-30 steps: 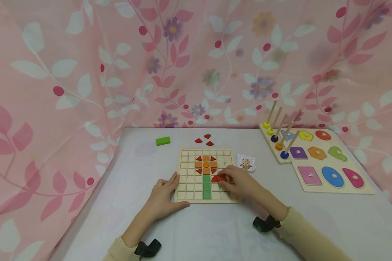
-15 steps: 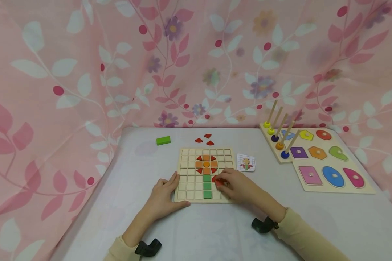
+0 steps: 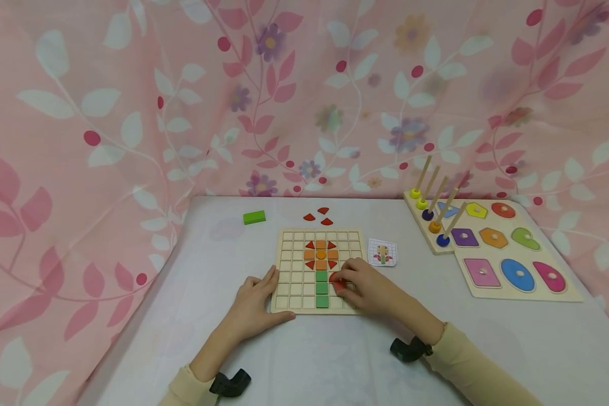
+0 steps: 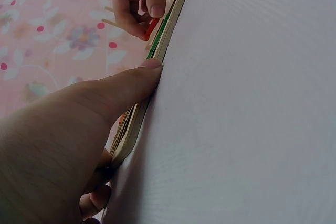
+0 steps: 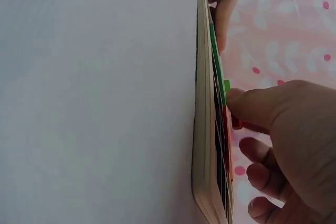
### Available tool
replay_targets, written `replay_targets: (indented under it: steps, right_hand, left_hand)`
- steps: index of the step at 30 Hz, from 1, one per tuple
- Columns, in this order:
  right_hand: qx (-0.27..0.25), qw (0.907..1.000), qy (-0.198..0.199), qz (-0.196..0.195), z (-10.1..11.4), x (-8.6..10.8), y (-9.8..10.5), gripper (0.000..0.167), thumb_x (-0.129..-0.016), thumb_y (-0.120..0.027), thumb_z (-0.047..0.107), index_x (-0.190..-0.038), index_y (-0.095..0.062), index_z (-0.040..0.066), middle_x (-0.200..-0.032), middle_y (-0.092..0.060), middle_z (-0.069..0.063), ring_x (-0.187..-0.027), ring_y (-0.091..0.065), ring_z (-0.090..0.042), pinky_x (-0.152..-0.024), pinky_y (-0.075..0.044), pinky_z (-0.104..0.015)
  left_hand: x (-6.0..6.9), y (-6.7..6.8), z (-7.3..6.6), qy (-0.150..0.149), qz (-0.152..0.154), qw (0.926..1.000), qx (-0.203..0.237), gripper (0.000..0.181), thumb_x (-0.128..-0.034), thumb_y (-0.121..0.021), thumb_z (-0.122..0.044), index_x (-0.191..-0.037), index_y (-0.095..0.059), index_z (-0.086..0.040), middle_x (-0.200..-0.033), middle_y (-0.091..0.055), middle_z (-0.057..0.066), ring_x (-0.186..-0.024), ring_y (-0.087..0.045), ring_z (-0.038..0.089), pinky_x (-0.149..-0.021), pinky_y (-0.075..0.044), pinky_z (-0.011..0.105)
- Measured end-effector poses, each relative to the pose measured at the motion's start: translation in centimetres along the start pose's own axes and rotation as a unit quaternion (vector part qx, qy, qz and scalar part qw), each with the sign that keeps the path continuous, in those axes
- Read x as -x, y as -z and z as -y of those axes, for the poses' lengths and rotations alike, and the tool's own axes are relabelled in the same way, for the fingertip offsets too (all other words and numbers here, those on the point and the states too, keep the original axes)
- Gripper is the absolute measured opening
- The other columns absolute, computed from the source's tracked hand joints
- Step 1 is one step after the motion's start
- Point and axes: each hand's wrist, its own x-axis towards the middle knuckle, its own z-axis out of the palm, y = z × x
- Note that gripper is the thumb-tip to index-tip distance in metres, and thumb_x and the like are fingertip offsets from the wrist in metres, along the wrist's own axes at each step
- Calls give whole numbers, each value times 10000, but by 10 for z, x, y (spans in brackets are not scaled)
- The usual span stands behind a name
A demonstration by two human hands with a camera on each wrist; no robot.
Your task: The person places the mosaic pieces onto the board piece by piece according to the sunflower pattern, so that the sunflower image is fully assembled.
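Observation:
The wooden grid board [image 3: 287, 276] lies flat, bearing orange and red pieces around an orange disc [image 3: 321, 255], with green squares [image 3: 322, 288] in a column below. At the board's near left corner rests my left hand [image 3: 255, 304], its thumb extended along the front edge and fingers against the left side. My right hand [image 3: 367, 287] pinches a small red piece [image 3: 339, 285] between thumb and fingers, just right of the green column. Beside it another red piece [image 3: 332, 276] is partly covered by the fingers. The right wrist view shows the thumb close over the red piece [image 5: 237, 124].
A pattern card [image 3: 383, 252] lies right of the board. Behind it are several loose red pieces [image 3: 327, 221] and a green block [image 3: 254, 217]. At the far right stand a peg stand [image 3: 433, 228] and a shape puzzle [image 3: 519, 274]. A patterned curtain [image 3: 304, 113] hangs behind.
My right hand has shifted slightly left and turned the pinched red piece, bringing it nearer and below the other red piece. The left hand stays at the board's corner.

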Motion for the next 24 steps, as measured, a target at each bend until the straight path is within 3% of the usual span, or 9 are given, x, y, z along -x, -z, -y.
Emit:
replay_targets:
  steps: [4,11,18,24]
  right_hand:
    - [-18,9997,-18,-227,1,-1,-5,176,-967,-797,253,-1118,-777,163,-1028,-604,55,-969,-513,-118,-833,-491,-314]
    - [76,9997,-177,-162,3,-2,-6,272,-909,-856,302,-1134,-767,179,-1062,-607,47,-983,-516,-126,-861,-499,-330]
    - [-97,9995,-210,-195,2,0,-4,161,-897,-869,259,-991,-770,174,-991,-589,50,-919,-489,-121,-787,-471,-288]
    - [-130,9994,-172,-264,1,1,-7,165,-893,-873,267,-984,-767,179,-986,-586,63,-918,-491,-114,-786,-477,-279]
  left_hand:
    - [-1,0,1,1,13,10000,-4,1128,-784,-874,-626,-1630,-385,-63,-1735,-290,67,-1102,-424,174,-926,-399,389]
    - [-1,0,1,45,34,10000,24,1135,-781,-876,-629,-1633,-379,-67,-1738,-281,63,-1106,-420,176,-926,-400,385]
    - [-1,-1,0,52,43,10000,52,1134,-780,-878,-627,-1633,-380,-69,-1738,-281,57,-1103,-422,171,-920,-401,380]
    - [0,0,-1,71,38,10000,52,1132,-779,-877,-627,-1633,-382,-72,-1739,-282,50,-1099,-419,169,-905,-395,372]
